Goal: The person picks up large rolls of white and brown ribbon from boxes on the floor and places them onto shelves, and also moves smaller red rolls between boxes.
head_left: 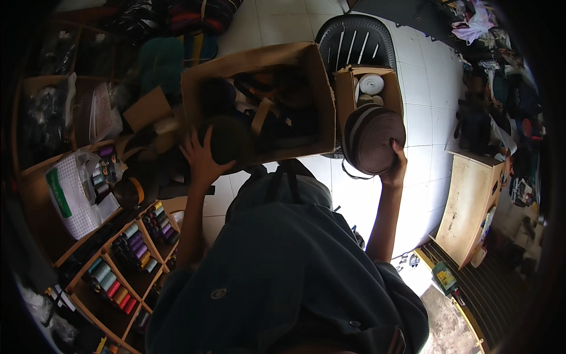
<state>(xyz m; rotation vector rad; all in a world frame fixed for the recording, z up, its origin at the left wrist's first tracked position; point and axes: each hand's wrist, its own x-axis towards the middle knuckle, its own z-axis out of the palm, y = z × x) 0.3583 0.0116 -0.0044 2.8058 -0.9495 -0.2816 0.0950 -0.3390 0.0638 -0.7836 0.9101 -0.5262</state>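
Beside cardboard box (pixel 325 112), hands (pixel 394 174), round coiled roll (pixel 375 143)

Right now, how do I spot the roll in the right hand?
Find the black chair's backrest, then the small cardboard box pictured below. The right hand holds the roll overlapping that box's lower edge: brown, unlike the white roll inside.

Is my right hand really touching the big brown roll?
Touching. The head view shows your right hand at the edge of the brown roll, with the thumb lying over its flat face.
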